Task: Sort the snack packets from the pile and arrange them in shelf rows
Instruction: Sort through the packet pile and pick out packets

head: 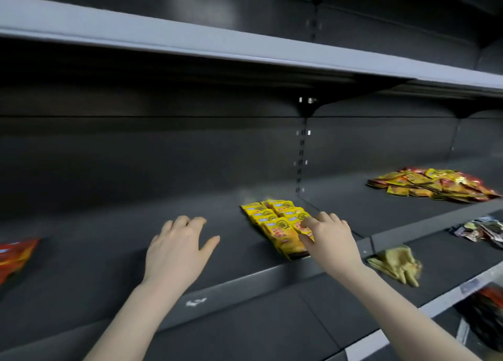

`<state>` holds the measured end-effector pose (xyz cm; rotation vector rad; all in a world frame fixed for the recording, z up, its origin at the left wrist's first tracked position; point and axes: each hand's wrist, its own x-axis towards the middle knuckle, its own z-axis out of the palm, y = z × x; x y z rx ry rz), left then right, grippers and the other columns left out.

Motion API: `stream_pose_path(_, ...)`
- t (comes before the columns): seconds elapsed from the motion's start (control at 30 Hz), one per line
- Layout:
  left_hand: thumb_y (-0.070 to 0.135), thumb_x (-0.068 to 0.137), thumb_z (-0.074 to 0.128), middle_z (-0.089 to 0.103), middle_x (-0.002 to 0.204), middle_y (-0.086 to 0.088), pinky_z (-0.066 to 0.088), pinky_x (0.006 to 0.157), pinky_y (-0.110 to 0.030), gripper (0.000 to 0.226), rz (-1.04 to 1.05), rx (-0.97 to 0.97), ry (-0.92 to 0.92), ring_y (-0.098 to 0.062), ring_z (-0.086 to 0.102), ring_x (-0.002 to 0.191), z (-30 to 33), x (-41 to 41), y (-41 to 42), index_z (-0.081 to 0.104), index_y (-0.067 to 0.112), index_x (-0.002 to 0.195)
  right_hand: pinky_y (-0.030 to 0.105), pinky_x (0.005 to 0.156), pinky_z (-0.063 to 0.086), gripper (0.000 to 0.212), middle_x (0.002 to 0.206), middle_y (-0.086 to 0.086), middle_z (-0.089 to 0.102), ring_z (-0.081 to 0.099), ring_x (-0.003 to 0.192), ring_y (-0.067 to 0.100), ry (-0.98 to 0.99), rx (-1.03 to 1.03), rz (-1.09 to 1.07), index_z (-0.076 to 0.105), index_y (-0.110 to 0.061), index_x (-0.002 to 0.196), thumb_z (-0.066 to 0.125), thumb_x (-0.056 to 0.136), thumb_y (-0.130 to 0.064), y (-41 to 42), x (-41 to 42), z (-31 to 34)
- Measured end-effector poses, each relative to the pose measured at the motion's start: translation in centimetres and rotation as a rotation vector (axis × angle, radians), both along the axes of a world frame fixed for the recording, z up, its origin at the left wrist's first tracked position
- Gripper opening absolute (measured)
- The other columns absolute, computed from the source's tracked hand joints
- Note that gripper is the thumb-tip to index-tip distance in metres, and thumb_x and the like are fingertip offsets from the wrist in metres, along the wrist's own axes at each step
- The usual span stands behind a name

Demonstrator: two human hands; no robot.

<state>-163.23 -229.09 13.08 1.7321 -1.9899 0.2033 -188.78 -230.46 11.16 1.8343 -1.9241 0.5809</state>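
Note:
Yellow snack packets (275,219) lie in two overlapping rows on the dark grey shelf (109,251), close to the upright divider. My right hand (329,238) pinches the front yellow packet (304,231) of the right row between thumb and fingers. My left hand (178,245) rests flat on the bare shelf to the left of the rows, fingers relaxed, holding nothing. A loose pile of yellow and red packets (432,185) lies on the same shelf level, far right.
Red packets (13,257) sit at the left edge of the shelf. On the lower shelf lie gold packets (397,264), and mixed dark packets (481,230) at the right. A pale shelf edge (245,48) overhangs above.

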Motion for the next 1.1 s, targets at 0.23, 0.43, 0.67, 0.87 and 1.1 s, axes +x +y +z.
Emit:
stream_pose_path(0.23,0.059,0.091,0.041,0.049,0.131,0.007,0.041,0.096,-0.030,0.051,0.002,0.023,-0.001,-0.017,0.043,0.123,-1.1,-11.2,-3.0,0.045,0.032,0.133,0.034,0.056,0.045,0.025,0.071,0.005,0.061,0.060,0.066,0.028,-0.016,0.086,-0.028,0.069,-0.015,0.076,0.085,0.060,-0.027,-3.1,-12.4,-1.8)
stream_pose_path(0.43,0.055,0.085,0.054,0.057,0.123,0.001,0.044,0.091,-0.039,0.049,0.047,0.020,0.036,-0.025,0.050,0.116,-1.7,-18.1,-7.8,0.058,0.027,0.126,0.033,0.085,0.038,0.029,0.107,0.004,0.058,0.052,0.105,0.026,-0.080,-0.004,-0.037,0.061,-0.018,0.113,0.048,0.094,-0.036,-8.5,-22.5,-2.8)
stream_pose_path(0.67,0.050,0.084,0.059,0.061,0.117,-0.005,0.042,0.091,-0.041,0.046,0.092,-0.004,0.056,-0.032,0.052,0.110,-0.1,-27.2,-13.1,0.062,0.022,0.121,0.034,0.089,0.037,0.034,0.114,0.004,0.056,0.049,0.112,0.025,-0.058,0.061,-0.054,0.056,-0.020,0.119,0.046,0.094,-0.040,-14.3,-33.6,-2.2)
stream_pose_path(0.87,0.047,0.085,0.060,0.059,0.120,-0.006,0.041,0.095,-0.039,0.048,0.144,-0.024,0.062,-0.031,0.050,0.114,-0.2,-36.3,-15.4,0.060,0.020,0.124,0.036,0.089,0.038,0.032,0.111,0.006,0.059,0.051,0.111,0.028,-0.085,0.051,0.039,0.060,-0.020,0.116,0.051,0.092,-0.039,-18.7,-41.3,-2.2)
stream_pose_path(1.1,0.052,0.089,0.051,0.051,0.133,-0.001,0.037,0.100,-0.036,0.051,0.262,0.045,0.107,-0.024,0.043,0.124,-1.9,-51.3,-17.0,0.052,0.024,0.132,0.040,0.073,0.047,0.020,0.085,0.012,0.064,0.060,0.087,0.036,-0.050,0.016,0.235,0.070,-0.013,0.089,0.073,0.076,-0.028,-21.8,-52.5,-2.6)
